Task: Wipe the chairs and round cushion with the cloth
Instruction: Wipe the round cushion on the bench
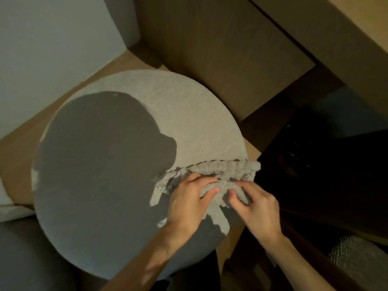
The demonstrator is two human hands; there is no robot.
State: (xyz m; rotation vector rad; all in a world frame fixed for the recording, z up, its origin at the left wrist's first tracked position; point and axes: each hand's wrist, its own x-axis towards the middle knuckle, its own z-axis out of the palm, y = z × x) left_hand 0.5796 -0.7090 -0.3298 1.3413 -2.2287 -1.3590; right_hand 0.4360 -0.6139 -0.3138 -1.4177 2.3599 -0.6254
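Two grips hold the cloth point(226, 167): our left hand point(189, 198) and right hand point(259, 208) each pinch its bunched folds, near the right rim of the round cushion point(168, 114). We judge it soft, light and floppy; gathering a thick fold should steady it.

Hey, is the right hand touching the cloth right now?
Touching. In the head view the right hand pinches folds of the bunched cloth, and the left hand grips it alongside, on the round cushion.
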